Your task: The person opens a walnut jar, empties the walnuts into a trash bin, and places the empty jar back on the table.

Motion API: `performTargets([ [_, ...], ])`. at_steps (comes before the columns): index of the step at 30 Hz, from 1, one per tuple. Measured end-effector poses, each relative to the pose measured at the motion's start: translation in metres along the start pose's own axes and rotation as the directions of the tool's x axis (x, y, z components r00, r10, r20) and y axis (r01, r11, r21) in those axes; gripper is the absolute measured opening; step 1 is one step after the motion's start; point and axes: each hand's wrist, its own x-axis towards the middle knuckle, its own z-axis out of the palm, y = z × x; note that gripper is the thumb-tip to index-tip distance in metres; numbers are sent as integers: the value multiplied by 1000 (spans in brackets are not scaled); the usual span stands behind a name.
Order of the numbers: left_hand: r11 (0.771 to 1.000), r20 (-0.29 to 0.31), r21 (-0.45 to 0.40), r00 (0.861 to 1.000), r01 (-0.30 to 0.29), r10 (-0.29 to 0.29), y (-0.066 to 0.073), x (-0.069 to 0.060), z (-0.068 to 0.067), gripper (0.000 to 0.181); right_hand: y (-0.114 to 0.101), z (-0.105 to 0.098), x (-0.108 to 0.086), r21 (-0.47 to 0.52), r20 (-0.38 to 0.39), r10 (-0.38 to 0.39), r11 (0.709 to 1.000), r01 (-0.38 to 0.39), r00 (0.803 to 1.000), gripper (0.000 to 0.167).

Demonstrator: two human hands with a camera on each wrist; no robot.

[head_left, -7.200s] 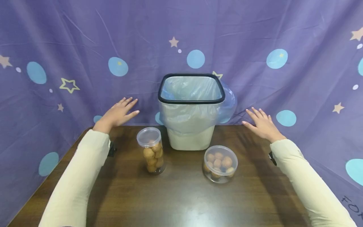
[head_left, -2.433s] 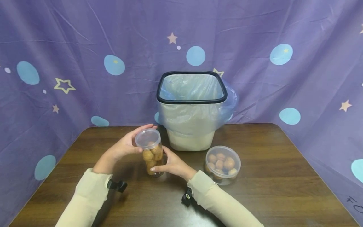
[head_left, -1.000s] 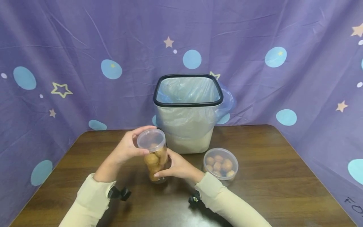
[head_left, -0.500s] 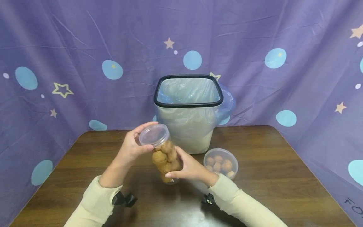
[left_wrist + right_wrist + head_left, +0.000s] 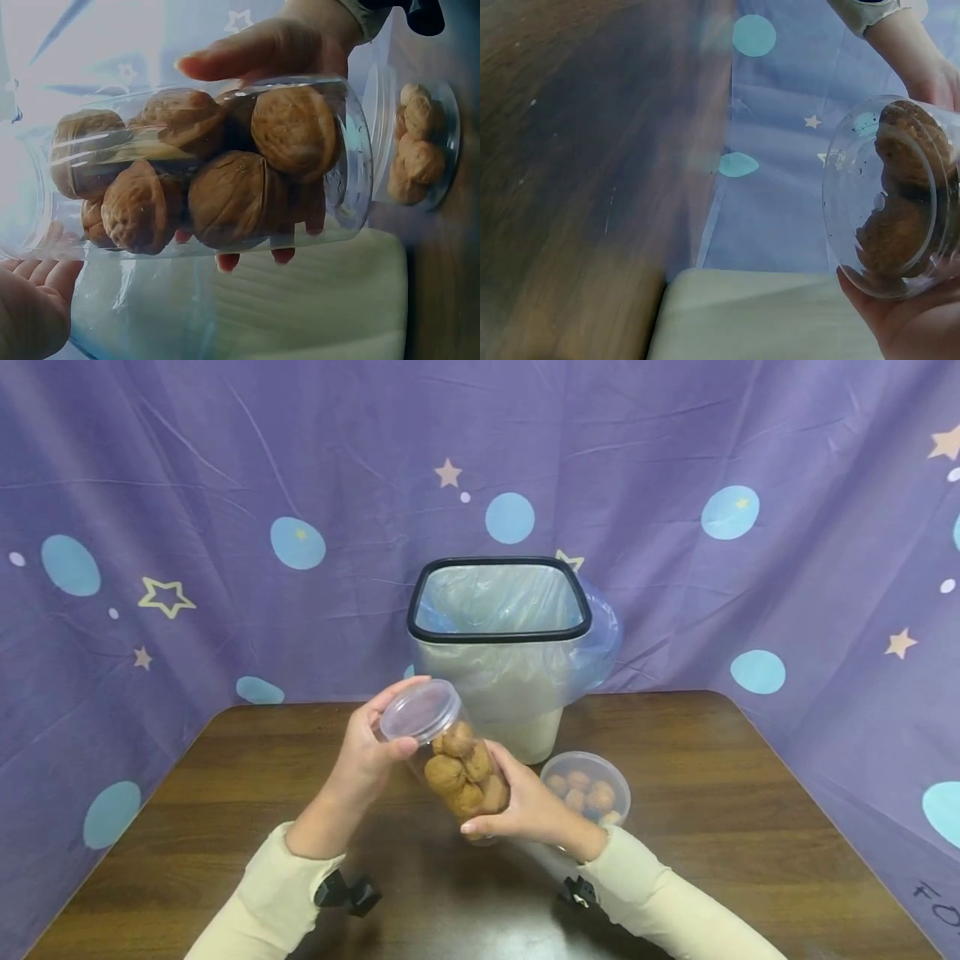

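A clear plastic jar [image 5: 422,710] with walnuts in it is held tilted above the table, its lid end up and to the left. My left hand [image 5: 360,756] grips it at the lid, thumb in front. Around the lower body curls my right hand [image 5: 525,802]. In the left wrist view the walnuts [image 5: 236,196] show large through the wall, and the lid end lies at the left. The right wrist view shows the jar's base [image 5: 847,202] at the right edge. Just right of my right hand stands a low round tub [image 5: 558,767] of walnuts, partly hidden by that hand.
A white bin [image 5: 536,735] with a black rim and a bluish plastic liner [image 5: 600,643] stands at the table's back, just behind the jar. A purple patterned curtain [image 5: 637,443] hangs behind and beside the brown wooden table [image 5: 712,810].
Both hands first hovered apart, then took hold of the upright jar at the left. Since then they have lifted it, tilted it and moved it right, in front of the bin.
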Motion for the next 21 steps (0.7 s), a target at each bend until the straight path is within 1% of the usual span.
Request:
performTargets([
  [4,1000,39,4,999,0,0,-3,-1,3,65,1,-5,-5,-16,-28,17,1000,-18,999,86],
  [7,1000,78,12,997,3,-4,-5,-2,4,68,2,-9,-8,-29,-34,23,999,-24,999,86],
  [11,1000,112,15,994,8,-10,-5,-4,5,71,3,-14,-12,-103,-39,-13,995,9,999,87],
  [15,1000,133,19,991,22,-24,-6,-6,4,74,2,-22,-15,-179,-49,-64,982,54,997,88],
  [18,999,154,22,987,43,-46,-6,-6,4,76,0,-28,-18,-221,-49,-76,973,64,996,88],
  [21,997,185,36,980,67,-73,-6,-7,3,77,1,-34,-21,-256,-41,-74,965,61,996,88],
])
